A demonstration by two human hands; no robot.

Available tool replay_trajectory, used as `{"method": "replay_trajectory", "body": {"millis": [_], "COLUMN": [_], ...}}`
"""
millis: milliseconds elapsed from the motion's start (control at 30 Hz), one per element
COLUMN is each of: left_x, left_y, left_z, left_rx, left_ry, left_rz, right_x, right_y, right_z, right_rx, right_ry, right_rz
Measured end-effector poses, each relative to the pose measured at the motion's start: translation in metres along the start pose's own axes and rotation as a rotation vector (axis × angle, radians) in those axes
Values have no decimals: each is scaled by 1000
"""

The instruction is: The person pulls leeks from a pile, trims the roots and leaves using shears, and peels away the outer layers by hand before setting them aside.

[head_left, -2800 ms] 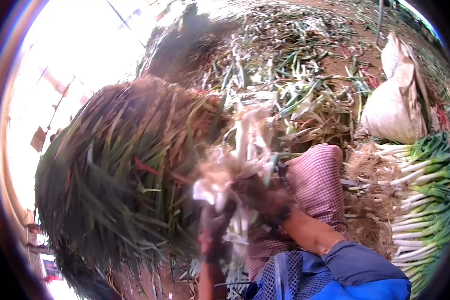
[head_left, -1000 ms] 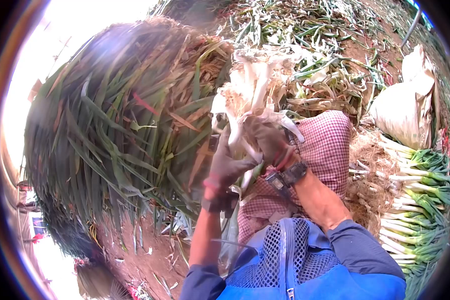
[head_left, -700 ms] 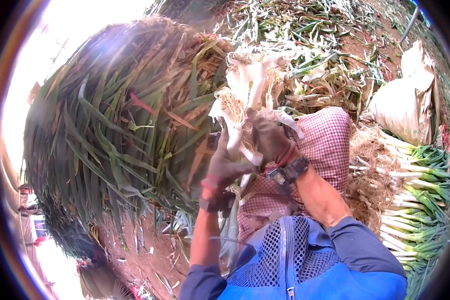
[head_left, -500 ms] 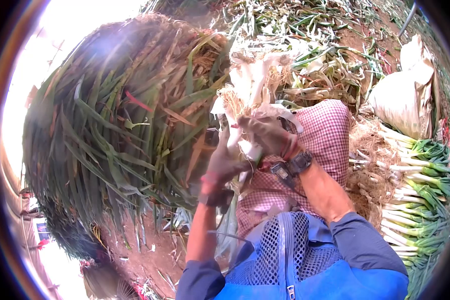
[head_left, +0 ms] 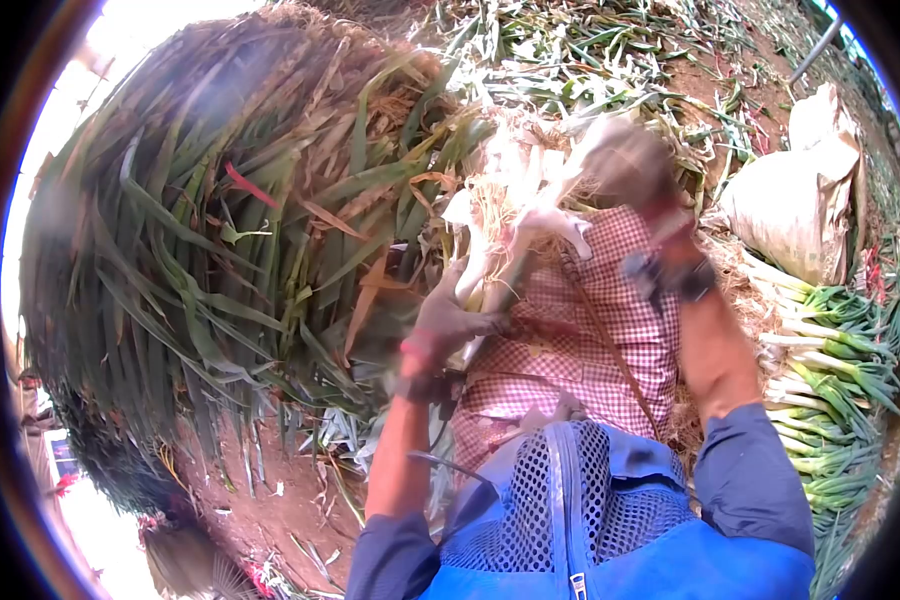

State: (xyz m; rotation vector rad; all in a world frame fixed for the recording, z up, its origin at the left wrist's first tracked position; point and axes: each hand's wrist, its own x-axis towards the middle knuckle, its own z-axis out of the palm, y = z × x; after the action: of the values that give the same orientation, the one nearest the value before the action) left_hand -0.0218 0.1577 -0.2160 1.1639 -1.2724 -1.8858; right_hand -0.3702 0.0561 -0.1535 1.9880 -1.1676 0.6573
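Observation:
My left hand (head_left: pixel 444 316), in a dark glove, is wrapped round the lower part of a leek (head_left: pixel 478 262) over my lap. The leek's pale shaft and stringy roots point up and away from me. White peeled layers (head_left: pixel 550 222) lie against it and spread to the right. My right hand (head_left: pixel 632 168), also gloved, is up and to the right, near the far end of the checked cloth on my lap (head_left: pixel 610 300). Motion smears its fingers, so whether it holds anything does not show.
A large heap of leeks (head_left: pixel 220 230) with long green leaves rises on my left. Trimmed leaves (head_left: pixel 590 60) litter the ground ahead. At right stand a pale sack (head_left: pixel 795 205) and a row of cleaned leeks (head_left: pixel 820 420).
My right hand has moved away from the leek, up and to the right. A white layer now stretches out to the right. My left hand stays on the leek.

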Motion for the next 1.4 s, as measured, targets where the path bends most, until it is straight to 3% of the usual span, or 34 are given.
{"method": "replay_trajectory", "body": {"millis": [33, 67, 100, 167, 233, 267, 300, 367, 400, 467, 500, 533, 567, 600, 633, 700, 767, 833, 867, 900, 967, 1000, 1033, 1100, 1167, 1233, 1267, 1300, 1333, 1367, 1400], "left_x": [1, 0, -2, 3, 4, 6, 5, -1, 2, 8, 7, 7, 8, 7, 5, -6, 0, -3, -4, -3, 1, 9, 4, -13, -17, -12, -6, -3, -2, -1, -1], "left_y": [-2, 3, 12, 17, 5, 0, 3, 16, 7, -19, -21, -22, -23, -24, -14, 13, -3, -6, -9, -13, -26, -49, -37, 4, 9, 11, 9, 7, 11, 15, 18], "left_z": [0, 2, 4, 6, 3, 0, 3, 8, 7, 6, 9, 14, 16, 16, 22, 42, 47, 47, 46, 43, 36, 34, 38, 45, 44, 42, 37, 34, 33, 35, 36], "left_rx": [146, 142, 79, 11, 214, 276, 274, 87, 85, 204, 198, 248, 297, 207, 196, -531, -678, 263, 257, 526, 1069, 1020, 1016, 943, 871, 794, 634, 475, 444, 443, 489], "left_ry": [29, 27, 5, -22, 61, 21, 18, -15, -13, 89, 95, 129, 162, 134, 140, 127, 181, 216, 223, 248, 292, 401, 409, 275, 275, 265, 247, 224, 218, 211, 256], "left_rz": [42, 47, -3, -40, -22, 115, 113, -36, -33, 28, 27, 78, 127, 8, 12, -185, -179, 88, 84, 146, 266, 453, 449, 276, 307, 349, 215, 77, 90, 85, 71], "right_x": [17, 62, 77, 58, 36, 32, 19, 18, 9, -3, 6, 29, 50, 78, 82, 107, 98, 121, 131, 137, 129, 124, 120, 97, 100, 110, 110, 105, 107, 78, 58], "right_y": [59, 76, 93, 108, 44, 14, -35, -76, -71, -31, 10, 49, 83, 94, 107, 69, 5, -60, -87, -103, -103, -97, -74, 33, 152, 194, 192, 172, 144, 142, 100], "right_z": [-35, -79, -98, -96, -79, -86, -78, -64, -51, -17, -6, -18, -29, -55, -55, -61, -34, -46, -45, -44, -26, -11, 8, 52, 41, -16, -39, -62, -81, -80, -85], "right_rx": [314, 315, 841, 595, 1125, 850, 452, 476, 474, 433, 548, 159, 229, 224, 198, 249, 510, 301, 246, 187, 152, 117, 60, 55, 37, -147, -294, -243, -67, 234, 401], "right_ry": [77, -280, -4, -383, -284, -765, -594, -1002, -1001, -408, -257, -394, -434, -529, -480, -781, -924, -1246, -1399, -1546, -1458, -1366, -1277, -776, -629, -703, -677, -611, -721, -778, -650], "right_rz": [206, 1096, 1544, 1305, 1007, 774, 403, 300, 296, 313, 490, 577, 917, 1114, 866, 659, 319, 41, -44, -133, -40, 66, 151, 456, 897, 963, 841, 789, 906, 814, 678]}}
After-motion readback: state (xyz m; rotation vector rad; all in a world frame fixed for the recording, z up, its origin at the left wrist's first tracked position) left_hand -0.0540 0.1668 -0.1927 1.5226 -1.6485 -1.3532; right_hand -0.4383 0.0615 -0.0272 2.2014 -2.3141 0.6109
